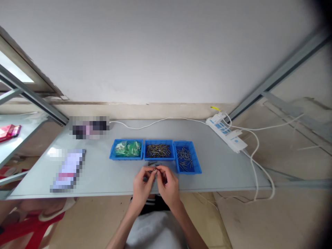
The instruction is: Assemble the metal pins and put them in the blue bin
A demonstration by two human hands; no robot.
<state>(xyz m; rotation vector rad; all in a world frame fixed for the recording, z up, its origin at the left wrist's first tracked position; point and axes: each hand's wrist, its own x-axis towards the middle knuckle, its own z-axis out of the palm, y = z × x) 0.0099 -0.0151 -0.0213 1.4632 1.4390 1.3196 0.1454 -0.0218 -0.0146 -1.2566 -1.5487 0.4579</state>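
Observation:
My left hand (143, 180) and my right hand (167, 181) meet over the front edge of the table, fingertips pinched together. Between them shows the small end of a metal screw (155, 169); the fingers cover most of it. Just beyond my fingertips, a few loose screws (152, 163) lie on the tabletop. Behind the hands is a blue bin (159, 159) filled with brownish screws (158, 151). To the right, an angled blue bin (195, 166) holds silvery screws (184, 157). The left blue bin (126, 158) contains small green and white packets (127, 148).
A blurred-out phone-like object (67, 169) lies on the grey table (98, 176) at left, with another pixelated item (89, 128) behind it. A white power strip (227, 133) with trailing cables (256, 159) sits at right. Metal frame posts (280, 65) flank the table.

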